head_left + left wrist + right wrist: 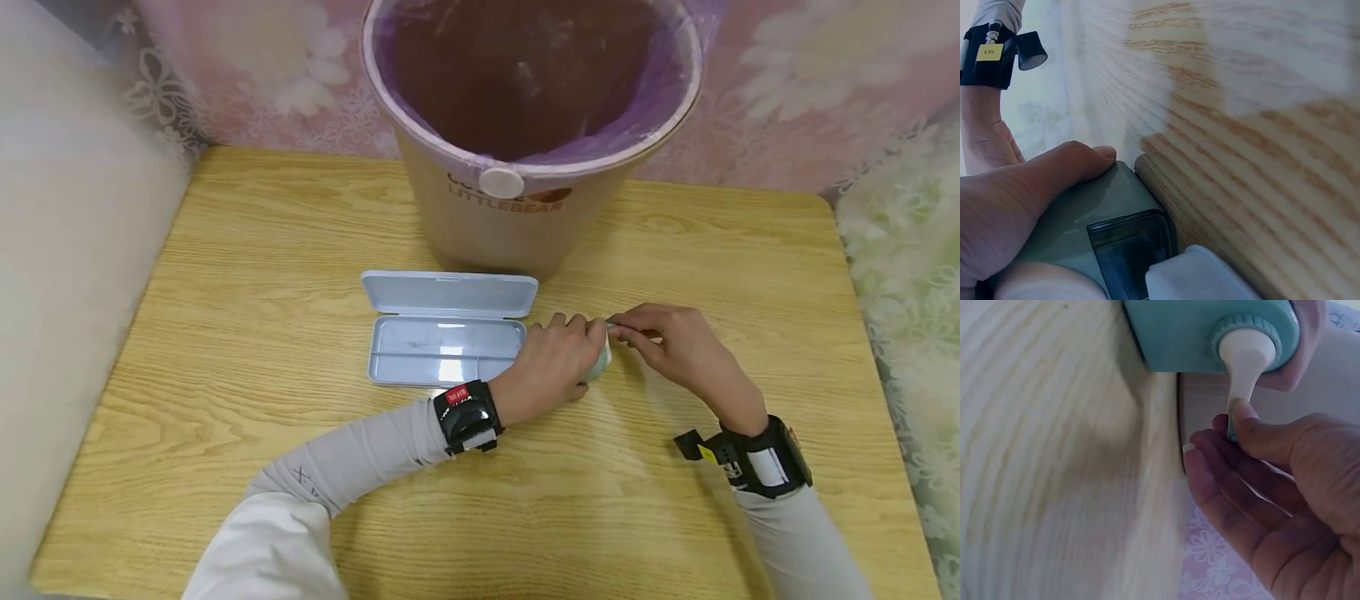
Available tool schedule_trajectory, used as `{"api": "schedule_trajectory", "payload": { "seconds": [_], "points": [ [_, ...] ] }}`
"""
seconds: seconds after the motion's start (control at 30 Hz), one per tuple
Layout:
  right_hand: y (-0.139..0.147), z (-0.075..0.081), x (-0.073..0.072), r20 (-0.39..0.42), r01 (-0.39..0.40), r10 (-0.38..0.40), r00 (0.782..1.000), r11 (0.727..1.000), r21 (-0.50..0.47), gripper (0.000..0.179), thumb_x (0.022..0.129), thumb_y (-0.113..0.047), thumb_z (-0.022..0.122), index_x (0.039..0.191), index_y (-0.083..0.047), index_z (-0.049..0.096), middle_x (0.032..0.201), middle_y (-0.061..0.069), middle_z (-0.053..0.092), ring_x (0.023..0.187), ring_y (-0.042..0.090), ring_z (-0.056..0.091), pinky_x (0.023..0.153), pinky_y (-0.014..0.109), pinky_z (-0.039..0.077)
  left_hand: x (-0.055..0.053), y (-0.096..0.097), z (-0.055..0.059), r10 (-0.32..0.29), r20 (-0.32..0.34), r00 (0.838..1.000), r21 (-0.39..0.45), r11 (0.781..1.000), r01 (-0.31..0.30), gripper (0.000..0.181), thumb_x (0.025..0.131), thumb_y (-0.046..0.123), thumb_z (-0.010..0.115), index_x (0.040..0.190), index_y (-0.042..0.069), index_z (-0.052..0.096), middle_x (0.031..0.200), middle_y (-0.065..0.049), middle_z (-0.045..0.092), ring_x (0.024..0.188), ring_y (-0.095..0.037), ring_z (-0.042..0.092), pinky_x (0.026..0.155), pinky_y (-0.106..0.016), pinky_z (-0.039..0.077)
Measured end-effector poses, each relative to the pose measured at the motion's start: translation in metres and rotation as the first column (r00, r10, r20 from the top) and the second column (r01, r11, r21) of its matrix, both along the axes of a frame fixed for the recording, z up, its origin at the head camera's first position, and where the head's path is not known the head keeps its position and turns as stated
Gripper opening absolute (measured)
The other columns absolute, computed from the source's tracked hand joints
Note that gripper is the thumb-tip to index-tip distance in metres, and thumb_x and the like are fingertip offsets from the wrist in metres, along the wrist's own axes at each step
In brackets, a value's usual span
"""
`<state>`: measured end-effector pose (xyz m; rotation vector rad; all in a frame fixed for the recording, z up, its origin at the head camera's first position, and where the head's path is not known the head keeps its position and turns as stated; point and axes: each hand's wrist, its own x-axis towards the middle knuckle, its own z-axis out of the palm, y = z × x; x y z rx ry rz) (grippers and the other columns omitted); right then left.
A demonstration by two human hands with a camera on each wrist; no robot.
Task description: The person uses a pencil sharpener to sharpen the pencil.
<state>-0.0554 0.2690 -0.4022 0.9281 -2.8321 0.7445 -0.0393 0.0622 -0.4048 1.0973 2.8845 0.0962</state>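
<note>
A teal hand-crank pencil sharpener (1179,337) stands on the table, mostly covered by my left hand (551,362) in the head view. That hand grips it from above, the thumb along its side near a dark see-through window (1132,247) in the left wrist view. My right hand (686,354) pinches the end of the sharpener's white crank (1244,362) between thumb and fingers. Left of the sharpener lies a light blue pencil case (420,337), its lid raised, its divided tray partly behind my left hand.
A large bin (495,233) with a purple liner stands behind the pencil case at the table's back. Flowered pink cloth (277,75) hangs behind the wooden table (262,250). Pale coverings rise along both sides.
</note>
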Motion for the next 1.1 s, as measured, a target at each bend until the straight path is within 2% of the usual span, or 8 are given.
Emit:
{"api": "schedule_trajectory", "payload": {
  "seconds": [0.13, 0.3, 0.53, 0.77, 0.9, 1.1],
  "points": [
    [0.001, -0.004, 0.000, -0.005, -0.004, 0.004, 1.000, 1.000, -0.004, 0.020, 0.086, 0.003, 0.076, 0.105, -0.003, 0.078, 0.090, 0.010, 0.077, 0.068, 0.019, 0.073, 0.057, 0.030, 0.056, 0.001, 0.000, 0.002, 0.005, -0.002, 1.000, -0.006, 1.000, -0.005, 0.066, 0.081, 0.046, 0.084, 0.128, 0.012, 0.053, 0.105, -0.001, 0.066, 0.090, -0.018, 0.065, 0.061, -0.031, 0.055],
    [0.000, -0.005, -0.001, -0.009, 0.002, -0.002, 1.000, 1.000, -0.004, 0.020, 0.087, 0.003, 0.075, 0.105, -0.003, 0.078, 0.083, 0.007, 0.075, 0.061, 0.014, 0.066, 0.053, 0.026, 0.049, 0.001, -0.001, 0.003, 0.012, 0.004, 1.000, -0.008, 1.000, -0.012, 0.066, 0.081, 0.046, 0.084, 0.128, 0.012, 0.053, 0.106, -0.001, 0.066, 0.090, -0.018, 0.065, 0.061, -0.031, 0.055],
    [0.000, -0.010, 0.002, 0.049, 0.001, -0.001, 0.999, 1.000, 0.014, 0.021, 0.088, 0.005, 0.073, 0.108, 0.000, 0.077, 0.094, 0.013, 0.077, 0.070, 0.022, 0.073, 0.059, 0.032, 0.057, 0.000, 0.000, 0.002, 0.009, 0.018, 1.000, -0.001, 1.000, -0.009, 0.060, 0.080, 0.047, 0.085, 0.119, 0.013, 0.054, 0.104, 0.000, 0.066, 0.089, -0.017, 0.065, 0.061, -0.030, 0.054],
    [0.005, -0.011, 0.007, 0.040, 0.014, -0.015, 0.999, 0.999, 0.044, 0.019, 0.086, 0.003, 0.076, 0.105, -0.002, 0.078, 0.089, 0.008, 0.076, 0.066, 0.014, 0.066, 0.058, 0.029, 0.052, 0.001, 0.006, 0.001, -0.007, 0.027, 1.000, 0.021, 1.000, 0.006, 0.054, 0.082, 0.045, 0.083, 0.116, 0.014, 0.054, 0.103, -0.001, 0.066, 0.088, -0.017, 0.064, 0.060, -0.030, 0.053],
    [0.004, -0.017, 0.010, 0.042, 0.002, -0.004, 0.999, 0.999, 0.041, 0.017, 0.085, 0.002, 0.076, 0.102, -0.003, 0.078, 0.086, 0.006, 0.074, 0.065, 0.010, 0.061, 0.058, 0.027, 0.051, 0.002, 0.005, 0.001, 0.008, 0.025, 1.000, 0.026, 1.000, -0.008, 0.055, 0.081, 0.046, 0.084, 0.114, 0.014, 0.053, 0.102, -0.001, 0.065, 0.087, -0.017, 0.063, 0.059, -0.030, 0.051],
    [-0.001, -0.029, 0.019, 0.040, 0.001, -0.001, 0.999, 1.000, 0.019, 0.017, 0.083, 0.005, 0.077, 0.099, -0.003, 0.078, 0.087, 0.007, 0.075, 0.066, 0.012, 0.064, 0.059, 0.029, 0.053, 0.001, 0.001, 0.000, 0.030, 0.036, 0.999, 0.015, 0.999, -0.030, 0.056, 0.081, 0.047, 0.084, 0.114, 0.014, 0.053, 0.104, -0.002, 0.065, 0.090, -0.017, 0.064, 0.061, -0.031, 0.054]
  ]
}}
